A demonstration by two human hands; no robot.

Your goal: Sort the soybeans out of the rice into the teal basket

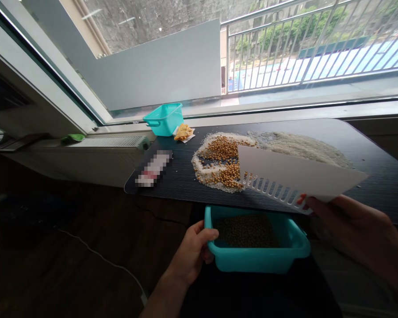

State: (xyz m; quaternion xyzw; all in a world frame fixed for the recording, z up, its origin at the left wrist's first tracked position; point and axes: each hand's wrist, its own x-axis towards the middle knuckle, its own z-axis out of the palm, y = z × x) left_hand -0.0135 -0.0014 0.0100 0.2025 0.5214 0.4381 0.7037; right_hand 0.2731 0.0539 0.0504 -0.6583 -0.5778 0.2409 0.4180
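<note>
My left hand (192,251) grips the left rim of a teal plastic bin (258,260) held just below the table's near edge; the bin holds a layer of brown beans (247,230). My right hand (345,225) holds a white slotted scoop (292,174) by its near corner, its toothed edge resting at the pile of soybeans (223,161) mixed with rice on the black table (378,176). A wide spread of white rice (301,148) lies behind the scoop.
A second teal bin (164,118) stands at the table's far left corner beside a yellow wrapper (183,131). A small blurred packet (152,168) lies at the left. A radiator (96,142) and window sill run behind; a white cable (99,258) crosses the dark floor.
</note>
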